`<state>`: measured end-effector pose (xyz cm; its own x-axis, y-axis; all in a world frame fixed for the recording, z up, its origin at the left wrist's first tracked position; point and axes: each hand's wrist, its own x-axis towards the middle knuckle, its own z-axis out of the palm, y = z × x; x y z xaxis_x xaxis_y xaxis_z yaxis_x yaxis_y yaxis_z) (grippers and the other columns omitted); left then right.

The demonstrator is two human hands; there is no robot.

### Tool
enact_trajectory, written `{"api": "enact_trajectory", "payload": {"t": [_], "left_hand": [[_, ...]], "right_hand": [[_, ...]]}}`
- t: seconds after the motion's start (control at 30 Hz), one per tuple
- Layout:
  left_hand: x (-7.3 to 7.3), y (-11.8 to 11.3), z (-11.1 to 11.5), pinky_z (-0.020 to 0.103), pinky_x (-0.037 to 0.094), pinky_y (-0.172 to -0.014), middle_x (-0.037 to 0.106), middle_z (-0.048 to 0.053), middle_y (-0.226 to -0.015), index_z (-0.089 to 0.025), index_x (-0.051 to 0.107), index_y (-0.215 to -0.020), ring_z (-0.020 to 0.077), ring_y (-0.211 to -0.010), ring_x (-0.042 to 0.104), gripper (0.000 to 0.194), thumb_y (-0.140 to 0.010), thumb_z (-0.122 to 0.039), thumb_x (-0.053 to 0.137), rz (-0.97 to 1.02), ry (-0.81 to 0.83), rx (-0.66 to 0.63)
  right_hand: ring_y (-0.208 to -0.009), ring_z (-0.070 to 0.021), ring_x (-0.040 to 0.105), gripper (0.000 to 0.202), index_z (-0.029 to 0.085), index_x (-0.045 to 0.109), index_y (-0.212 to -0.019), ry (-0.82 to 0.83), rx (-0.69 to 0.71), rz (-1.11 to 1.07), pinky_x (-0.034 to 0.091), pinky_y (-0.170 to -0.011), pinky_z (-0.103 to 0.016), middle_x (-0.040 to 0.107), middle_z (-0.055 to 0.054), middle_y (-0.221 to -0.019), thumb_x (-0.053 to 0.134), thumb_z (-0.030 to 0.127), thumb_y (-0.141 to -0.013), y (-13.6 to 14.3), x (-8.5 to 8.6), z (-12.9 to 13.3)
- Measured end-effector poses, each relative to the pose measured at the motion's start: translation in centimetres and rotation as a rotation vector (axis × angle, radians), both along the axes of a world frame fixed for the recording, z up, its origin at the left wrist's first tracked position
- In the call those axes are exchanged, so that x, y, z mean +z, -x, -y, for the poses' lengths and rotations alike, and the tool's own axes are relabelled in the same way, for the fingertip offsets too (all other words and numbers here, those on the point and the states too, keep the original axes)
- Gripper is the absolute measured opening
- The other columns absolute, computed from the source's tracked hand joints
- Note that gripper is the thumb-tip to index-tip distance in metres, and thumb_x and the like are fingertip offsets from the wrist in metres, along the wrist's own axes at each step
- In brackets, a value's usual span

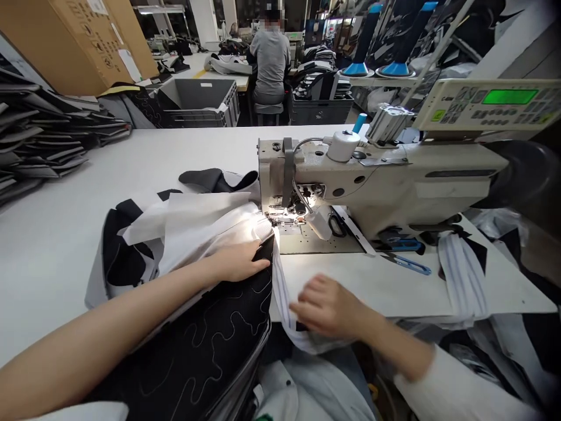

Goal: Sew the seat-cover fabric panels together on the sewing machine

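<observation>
My left hand [239, 261] lies with fingers extended on a black fabric piece with wavy pale stitching [223, 327], close to the needle area of a sewing machine [342, 181]. White fabric [197, 216] is bunched beyond that hand, lit by the machine lamp. From the presser foot [280, 222] a white tape with bluish stripes [280, 286] runs down toward my lap. My right hand [328, 307], blurred, is beside this tape with its fingers curled; whether it grips the tape cannot be made out.
Black-handled scissors [337, 225] and a blue-handled tool [412, 264] lie by the machine. Striped tape [462, 275] hangs over the table's right side. Stacked dark pieces [44, 128] stand at left. Beyond the table are grey crates [201, 96] and a seated person [269, 58].
</observation>
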<state>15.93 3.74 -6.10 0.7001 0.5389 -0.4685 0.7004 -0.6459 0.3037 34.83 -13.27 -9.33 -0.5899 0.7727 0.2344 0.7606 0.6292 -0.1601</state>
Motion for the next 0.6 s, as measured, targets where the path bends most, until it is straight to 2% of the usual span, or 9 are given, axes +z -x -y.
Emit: {"api": "enact_trajectory", "payload": {"t": [0.03,0.13,0.2,0.27,0.37,0.5,0.6], "left_hand": [[0.0,-0.1,0.3,0.039,0.042,-0.089,0.054,0.016,-0.128,-0.015,0.043,-0.128,0.0321,-0.113,0.053,0.061,-0.082,-0.056,0.037,0.011,-0.011,0.016],[-0.8,-1.3,1.0,0.035,0.045,-0.084,0.062,0.012,-0.118,-0.019,0.048,-0.122,0.0291,-0.106,0.058,0.054,-0.079,-0.053,0.044,0.101,-0.034,0.04],[-1.5,-2.4,1.3,0.035,0.047,-0.077,0.065,0.01,-0.11,-0.022,0.047,-0.121,0.0292,-0.098,0.061,0.055,-0.076,-0.053,0.048,0.122,-0.052,0.031],[-2.1,-3.2,1.4,0.035,0.047,-0.07,0.068,0.008,-0.101,-0.024,0.043,-0.125,0.0299,-0.092,0.063,0.059,-0.073,-0.052,0.051,0.091,-0.074,0.017],[-2.4,-3.7,0.9,0.034,0.047,-0.065,0.069,0.006,-0.092,-0.026,0.041,-0.125,0.0293,-0.085,0.064,0.057,-0.072,-0.046,0.051,0.023,-0.091,-0.007],[-1.7,-3.2,-0.5,0.034,0.047,-0.063,0.067,0.006,-0.101,-0.027,0.047,-0.118,0.0283,-0.086,0.064,0.048,-0.071,-0.037,0.049,-0.012,-0.038,-0.109],[-1.4,-3.0,-1.0,0.035,0.047,-0.063,0.067,0.006,-0.101,-0.027,0.048,-0.116,0.0294,-0.086,0.063,0.046,-0.071,-0.035,0.047,-0.025,-0.029,-0.136]], "right_hand": [[-0.072,-0.0157,0.051,0.026,0.022,0.064,-0.089,-0.017,-0.058,-0.01,0.035,-0.069,-0.031,0.06,-0.004,-0.072,0.038,0.022,-0.092,-0.2,-0.8,-2.4],[-0.082,-0.0167,0.053,0.025,0.02,0.064,-0.092,-0.027,-0.435,-0.177,0.039,-0.075,-0.029,0.062,-0.006,-0.085,0.039,0.024,-0.091,-1.0,-3.5,-8.4],[-0.083,-0.0174,0.054,0.024,0.018,0.064,-0.092,-0.024,-0.539,-0.24,0.041,-0.078,-0.029,0.061,-0.007,-0.087,0.04,0.022,-0.09,-1.4,-5.0,-10.6],[-0.082,-0.0181,0.055,0.024,0.016,0.065,-0.092,-0.019,-0.556,-0.265,0.042,-0.078,-0.03,0.062,-0.007,-0.085,0.041,0.02,-0.089,-1.6,-5.9,-11.5],[-0.083,-0.0194,0.058,0.024,0.016,0.066,-0.094,-0.011,-0.573,-0.298,0.045,-0.08,-0.031,0.063,-0.007,-0.083,0.043,0.02,-0.087,-1.8,-6.3,-11.7],[-0.082,-0.0186,0.061,0.025,0.019,0.068,-0.091,0.013,-0.591,-0.344,0.048,-0.078,-0.031,0.067,-0.005,-0.085,0.044,0.019,-0.087,-2.0,-6.3,-11.9],[-0.084,-0.0183,0.061,0.027,0.021,0.067,-0.099,0.015,-0.594,-0.371,0.049,-0.078,-0.031,0.067,-0.005,-0.088,0.043,0.019,-0.087,-1.8,-6.4,-11.9]]}}
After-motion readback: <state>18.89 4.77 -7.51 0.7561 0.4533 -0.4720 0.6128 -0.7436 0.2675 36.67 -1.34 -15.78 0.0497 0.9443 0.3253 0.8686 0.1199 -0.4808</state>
